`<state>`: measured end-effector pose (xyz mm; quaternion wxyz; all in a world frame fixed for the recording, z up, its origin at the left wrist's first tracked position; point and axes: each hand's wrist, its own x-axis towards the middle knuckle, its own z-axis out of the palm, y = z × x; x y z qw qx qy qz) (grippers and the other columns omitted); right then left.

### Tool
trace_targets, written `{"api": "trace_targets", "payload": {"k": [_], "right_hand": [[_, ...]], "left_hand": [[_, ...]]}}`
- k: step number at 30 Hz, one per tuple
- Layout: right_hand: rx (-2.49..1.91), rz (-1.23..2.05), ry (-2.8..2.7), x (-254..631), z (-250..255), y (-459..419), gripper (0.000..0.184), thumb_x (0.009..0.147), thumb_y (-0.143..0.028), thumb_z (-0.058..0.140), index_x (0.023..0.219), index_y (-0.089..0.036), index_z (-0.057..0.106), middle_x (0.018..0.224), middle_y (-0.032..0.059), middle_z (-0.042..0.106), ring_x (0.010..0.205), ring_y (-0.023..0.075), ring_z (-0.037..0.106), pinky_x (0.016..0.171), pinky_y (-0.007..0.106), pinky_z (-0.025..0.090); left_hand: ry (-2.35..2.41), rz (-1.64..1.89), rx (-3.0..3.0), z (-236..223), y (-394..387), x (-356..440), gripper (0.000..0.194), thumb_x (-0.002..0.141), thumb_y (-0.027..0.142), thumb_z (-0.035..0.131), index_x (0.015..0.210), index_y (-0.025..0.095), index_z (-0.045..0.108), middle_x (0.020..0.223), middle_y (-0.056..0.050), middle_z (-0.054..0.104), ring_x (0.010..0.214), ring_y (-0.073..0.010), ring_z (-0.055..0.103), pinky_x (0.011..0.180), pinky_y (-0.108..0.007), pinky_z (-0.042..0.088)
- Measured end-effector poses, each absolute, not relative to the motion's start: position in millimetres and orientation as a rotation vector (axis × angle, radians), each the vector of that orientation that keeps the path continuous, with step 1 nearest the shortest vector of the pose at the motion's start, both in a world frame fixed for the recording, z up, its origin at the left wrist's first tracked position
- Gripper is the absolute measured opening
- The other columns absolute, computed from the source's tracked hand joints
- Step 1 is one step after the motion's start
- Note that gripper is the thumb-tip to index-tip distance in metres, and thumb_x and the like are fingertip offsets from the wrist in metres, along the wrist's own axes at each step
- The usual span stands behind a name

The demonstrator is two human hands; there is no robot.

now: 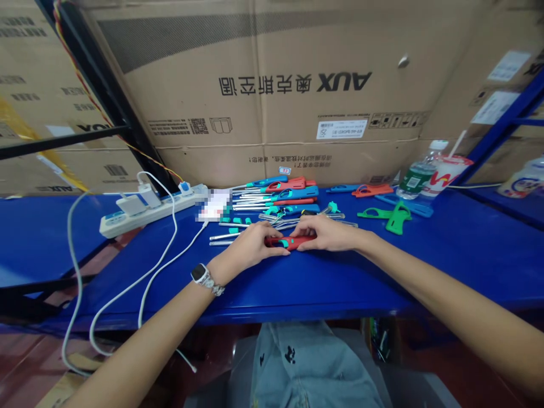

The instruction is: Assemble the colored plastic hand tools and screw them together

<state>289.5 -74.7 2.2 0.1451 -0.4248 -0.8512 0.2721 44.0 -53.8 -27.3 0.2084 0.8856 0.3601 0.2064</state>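
Note:
Both of my hands grip a red lighter body (pixel 293 243) with a teal trigger, low over the blue table. My left hand (pixel 257 245), with a watch (pixel 203 275) at the wrist, pinches its left end. My right hand (pixel 325 233) has thumb and fingers closed around its right end. Just behind lie loose metal tubes (pixel 232 240) and small teal pieces (pixel 233 230). Farther back, long-nosed lighters with blue and red handles (pixel 293 194) lie in a pile, tubes pointing left. What the fingertips cover is hidden.
Green shells (pixel 398 218), orange shells (pixel 374 191) and blue shells (pixel 408 206) lie to the right. A bottle (pixel 419 173) and a lidded cup (pixel 444 174) stand behind them. At left are a power strip (pixel 170 205) and white cables (pixel 159 266). Cardboard (pixel 289 124) forms the back.

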Motion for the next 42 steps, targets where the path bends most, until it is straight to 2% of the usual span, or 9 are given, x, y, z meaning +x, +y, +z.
{"api": "trace_targets", "payload": {"k": [6, 10, 20, 26, 33, 35, 38, 40, 42], "right_hand": [[-1.296, 0.488, -2.517, 297, -4, -83, 0.022, 0.089, -0.035, 0.075, 0.103, -0.018, 0.074, 0.098, 0.0070, 0.062, 0.086, 0.0211, 0.059, 0.077, 0.035, 0.046], [-1.264, 0.477, -2.424, 304, -17, -90, 0.026, 0.092, -0.034, 0.072, 0.114, -0.019, 0.073, 0.102, 0.0073, 0.060, 0.093, 0.0220, 0.059, 0.083, 0.036, 0.047], [-1.394, 0.413, -2.464, 287, -11, -99, 0.023, 0.089, -0.034, 0.066, 0.104, -0.018, 0.065, 0.104, 0.0105, 0.064, 0.097, 0.0261, 0.060, 0.083, 0.039, 0.045], [-1.473, 0.125, -2.600, 247, -9, -104, 0.039, 0.085, -0.034, 0.055, 0.118, -0.014, 0.057, 0.113, 0.0193, 0.069, 0.099, 0.0337, 0.066, 0.078, 0.042, 0.046], [-1.616, 0.083, -2.605, 242, -7, -105, 0.042, 0.093, -0.030, 0.039, 0.128, -0.010, 0.050, 0.102, 0.0201, 0.074, 0.084, 0.0333, 0.069, 0.069, 0.041, 0.042], [-1.660, 0.139, -2.559, 247, -5, -106, 0.039, 0.095, -0.030, 0.036, 0.126, -0.011, 0.049, 0.098, 0.0185, 0.074, 0.081, 0.0319, 0.068, 0.067, 0.039, 0.039], [-1.724, 0.194, -2.436, 254, -3, -107, 0.030, 0.096, -0.032, 0.034, 0.117, -0.015, 0.047, 0.098, 0.0165, 0.073, 0.078, 0.0293, 0.066, 0.063, 0.036, 0.035], [-1.754, 0.237, -2.336, 255, -2, -107, 0.023, 0.095, -0.032, 0.035, 0.110, -0.018, 0.045, 0.097, 0.0148, 0.071, 0.077, 0.0281, 0.065, 0.061, 0.035, 0.032], [-1.770, 0.308, -2.237, 252, -3, -108, 0.019, 0.094, -0.031, 0.035, 0.107, -0.020, 0.043, 0.095, 0.0131, 0.071, 0.076, 0.0273, 0.064, 0.060, 0.035, 0.032]], "left_hand": [[0.943, 0.677, 2.484, -36, -57, 40, 0.045, 0.084, 0.054, 0.077, 0.113, 0.020, 0.077, 0.103, -0.011, 0.067, 0.092, -0.0260, 0.065, 0.084, -0.043, 0.054], [0.927, 0.694, 2.493, -34, -59, 41, 0.043, 0.085, 0.052, 0.077, 0.115, 0.021, 0.077, 0.105, -0.011, 0.067, 0.095, -0.0263, 0.066, 0.088, -0.044, 0.054], [0.785, 0.609, 2.548, -28, -53, 46, 0.036, 0.089, 0.048, 0.074, 0.112, 0.021, 0.077, 0.099, -0.008, 0.066, 0.090, -0.0240, 0.063, 0.083, -0.040, 0.052], [0.921, 0.731, 2.448, -35, -63, 48, 0.075, 0.081, 0.036, 0.083, 0.146, 0.020, 0.049, 0.104, -0.009, 0.070, 0.101, -0.0291, 0.065, 0.092, -0.047, 0.050], [0.956, 0.861, 2.603, -18, -79, 39, 0.068, 0.082, 0.033, 0.072, 0.144, 0.025, 0.044, 0.132, -0.013, 0.063, 0.124, -0.0352, 0.055, 0.108, -0.058, 0.039], [0.922, 1.134, 2.575, -12, -82, 35, 0.054, 0.081, 0.032, 0.066, 0.132, 0.022, 0.052, 0.130, -0.013, 0.063, 0.121, -0.0331, 0.056, 0.106, -0.053, 0.042], [1.086, 1.561, 2.271, -7, -86, 31, 0.011, 0.082, 0.031, 0.060, 0.088, 0.022, 0.057, 0.089, -0.005, 0.065, 0.087, -0.0235, 0.061, 0.084, -0.040, 0.050], [1.201, 1.479, 2.022, -6, -86, 37, 0.021, 0.085, 0.038, 0.062, 0.074, 0.022, 0.052, 0.069, 0.000, 0.058, 0.067, -0.0183, 0.054, 0.067, -0.033, 0.047], [1.185, 1.205, 1.820, -6, -85, 49, 0.033, 0.086, 0.051, 0.063, 0.076, 0.021, 0.058, 0.068, -0.001, 0.062, 0.065, -0.0182, 0.056, 0.062, -0.031, 0.046]]}}
